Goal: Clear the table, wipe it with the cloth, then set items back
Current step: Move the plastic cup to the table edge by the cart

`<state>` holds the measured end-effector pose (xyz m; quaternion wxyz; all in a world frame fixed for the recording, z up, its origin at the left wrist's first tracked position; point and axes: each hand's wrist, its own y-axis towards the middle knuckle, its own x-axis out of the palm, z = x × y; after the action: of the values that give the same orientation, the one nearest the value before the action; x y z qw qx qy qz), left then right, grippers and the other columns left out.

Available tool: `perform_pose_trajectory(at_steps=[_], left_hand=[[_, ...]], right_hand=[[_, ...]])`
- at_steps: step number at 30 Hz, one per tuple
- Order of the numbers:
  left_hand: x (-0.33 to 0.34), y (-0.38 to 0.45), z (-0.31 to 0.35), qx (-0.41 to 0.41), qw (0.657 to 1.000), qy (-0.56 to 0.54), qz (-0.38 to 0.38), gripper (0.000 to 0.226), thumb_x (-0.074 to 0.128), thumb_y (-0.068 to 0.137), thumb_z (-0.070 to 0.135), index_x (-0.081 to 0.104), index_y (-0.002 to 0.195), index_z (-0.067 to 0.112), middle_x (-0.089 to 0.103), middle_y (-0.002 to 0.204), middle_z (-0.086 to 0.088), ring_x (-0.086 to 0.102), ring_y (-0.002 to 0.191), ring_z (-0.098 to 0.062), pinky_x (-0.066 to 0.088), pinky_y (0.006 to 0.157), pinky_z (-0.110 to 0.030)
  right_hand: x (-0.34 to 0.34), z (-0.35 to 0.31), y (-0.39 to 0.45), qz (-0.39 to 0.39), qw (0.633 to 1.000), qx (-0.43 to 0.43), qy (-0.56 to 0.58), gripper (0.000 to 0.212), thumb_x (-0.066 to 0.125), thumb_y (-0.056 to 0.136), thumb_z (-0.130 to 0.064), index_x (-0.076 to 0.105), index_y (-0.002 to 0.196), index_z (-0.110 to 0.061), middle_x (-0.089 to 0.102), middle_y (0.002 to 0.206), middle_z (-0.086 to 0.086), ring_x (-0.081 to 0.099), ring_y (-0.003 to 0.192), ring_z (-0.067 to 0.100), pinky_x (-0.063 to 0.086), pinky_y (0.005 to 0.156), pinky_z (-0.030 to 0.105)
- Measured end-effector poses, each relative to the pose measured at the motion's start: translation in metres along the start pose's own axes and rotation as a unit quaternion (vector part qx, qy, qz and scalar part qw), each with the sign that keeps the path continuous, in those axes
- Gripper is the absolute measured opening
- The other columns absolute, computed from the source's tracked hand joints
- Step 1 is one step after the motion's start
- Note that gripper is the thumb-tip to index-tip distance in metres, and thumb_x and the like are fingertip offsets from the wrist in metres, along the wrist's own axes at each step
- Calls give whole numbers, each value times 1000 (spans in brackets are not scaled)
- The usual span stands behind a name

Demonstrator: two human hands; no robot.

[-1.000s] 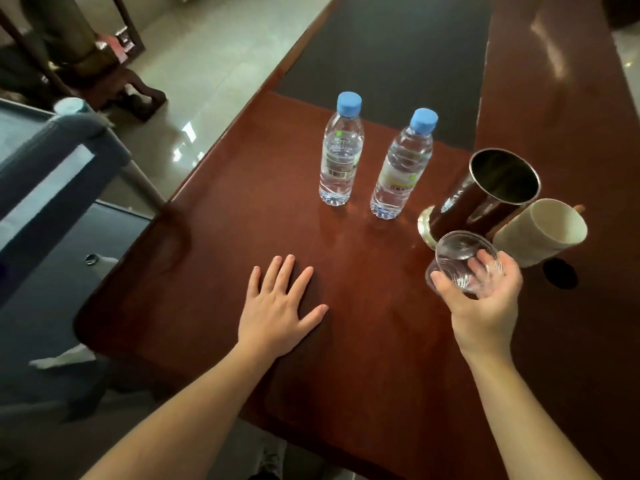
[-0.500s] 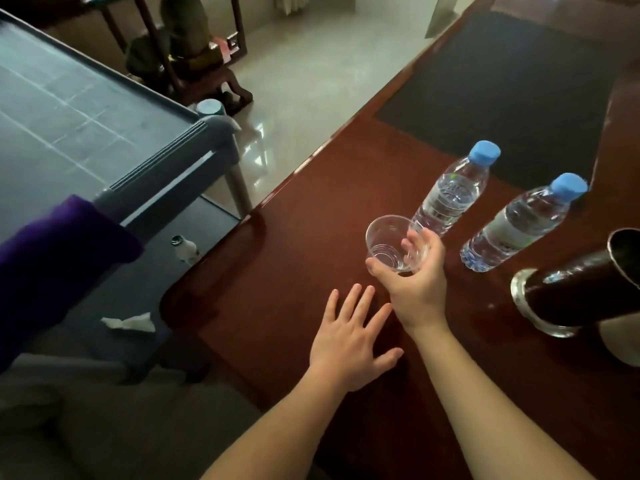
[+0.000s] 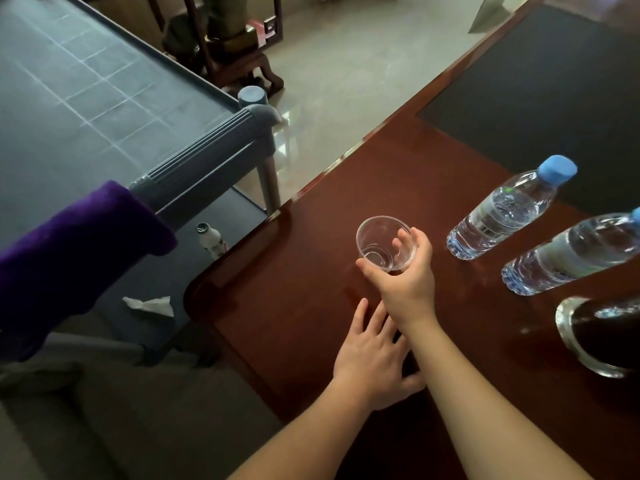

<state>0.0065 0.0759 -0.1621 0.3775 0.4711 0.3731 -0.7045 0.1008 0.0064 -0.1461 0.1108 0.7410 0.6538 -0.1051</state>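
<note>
Your right hand (image 3: pixel 403 278) holds the clear plastic cup (image 3: pixel 386 243) above the dark red wooden surface (image 3: pixel 294 306), near its rounded corner at about 9 o'clock from the two bottles. The fingers (image 3: pixel 401 242) wrap the far side of the cup and the thumb presses the near side, so the hand is closed around it; the cup's mouth tilts up and toward 10 o'clock, and it looks empty.

Your left hand (image 3: pixel 372 358) lies flat on the surface at 6 o'clock from the cup, palm down, its fingers spread and holding nothing. Your right forearm crosses over its thumb side.

At 3 o'clock from the cup stands the first water bottle (image 3: pixel 502 213) with a blue cap, its label facing you. The second water bottle (image 3: pixel 571 254) stands just beside it toward 4 o'clock, cut by the frame edge. At 5 o'clock, a shiny metal container (image 3: pixel 602 334) sits near the right edge, only partly in view.

At 9 o'clock, off the surface, a grey cart (image 3: pixel 194 157) stands well apart from the cup, with a purple cloth (image 3: pixel 79 237) draped over its near rail. On the cart's lower shelf lie a small white bottle (image 3: pixel 211 239) and a crumpled tissue (image 3: pixel 150 304).
</note>
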Motion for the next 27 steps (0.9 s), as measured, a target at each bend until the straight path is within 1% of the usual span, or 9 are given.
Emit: perform_pose_trajectory(at_steps=[5, 9, 11, 14, 16, 19, 21, 23, 27], left_hand=[[1, -1, 1, 0, 1000, -7, 12, 82, 15, 90, 73, 7, 158, 28, 7, 166, -5, -11, 151, -26, -22, 115, -51], [2, 0, 2, -5, 1000, -8, 17, 82, 17, 89, 74, 9, 157, 29, 10, 165, -4, -8, 152, -25, -19, 116, -51], [4, 0, 3, -10, 1000, -1, 25, 81, 17, 89, 74, 10, 157, 30, 12, 165, -4, -6, 152, -25, -16, 118, -51], [4, 0, 4, -20, 999, 15, 39, 81, 14, 89, 76, 12, 156, 31, 15, 165, -4, -4, 152, -24, -15, 118, -50], [5, 0, 3, -22, 999, 36, 29, 82, 10, 88, 77, 13, 156, 31, 13, 165, -5, -7, 152, -23, -15, 118, -50], [2, 1, 3, -26, 997, 68, -2, 83, 7, 87, 77, 10, 157, 30, 3, 166, -6, -13, 151, -22, -14, 117, -52], [-6, 3, 6, -26, 996, 77, -22, 80, 13, 90, 75, 7, 157, 30, -1, 166, -7, -11, 151, -25, -8, 119, -54], [-20, 3, 11, -27, 996, 86, -23, 77, 22, 94, 70, 12, 157, 27, 7, 165, -8, -2, 152, -26, 3, 120, -53], [-58, -5, 25, -9, 989, 138, 55, 67, 38, 96, 58, 35, 150, 19, 35, 157, -7, 22, 149, -26, 25, 113, -42]], right_hand=[[-3, -1, -1, -12, 1000, 9, -6, 100, 84, 57, -58, 28, 139, -41, 47, 139, -16, 45, 128, -5, 42, 104, 26], [-11, -5, -7, -53, 998, 31, -29, 119, 84, 57, -53, 12, 150, -38, 34, 154, -10, 35, 138, 3, 35, 112, 32], [-20, -9, -12, -61, 996, 42, -42, 121, 82, 58, -50, 8, 153, -35, 30, 156, -8, 34, 140, 6, 33, 114, 34], [-37, -15, -22, -43, 995, 45, -82, 110, 79, 66, -45, 15, 154, -29, 34, 155, -4, 36, 138, 6, 32, 112, 28], [-50, -19, -30, -36, 989, 37, -141, 97, 76, 75, -43, 21, 153, -26, 34, 155, -2, 33, 140, 10, 31, 112, 29], [-71, -24, -42, -42, 964, 22, -263, 81, 64, 84, -48, 27, 152, -24, 32, 156, -2, 28, 143, 13, 27, 110, 29], [-86, -31, -49, -39, 949, 15, -314, 73, 59, 87, -49, 33, 150, -22, 34, 156, -1, 27, 143, 15, 26, 111, 31], [-101, -40, -55, -30, 933, 2, -359, 68, 57, 89, -49, 39, 148, -19, 35, 155, 2, 27, 142, 19, 25, 113, 33], [-133, -61, -67, -10, 889, -14, -458, 58, 54, 91, -46, 47, 142, -19, 34, 155, 5, 23, 144, 23, 24, 112, 36]])
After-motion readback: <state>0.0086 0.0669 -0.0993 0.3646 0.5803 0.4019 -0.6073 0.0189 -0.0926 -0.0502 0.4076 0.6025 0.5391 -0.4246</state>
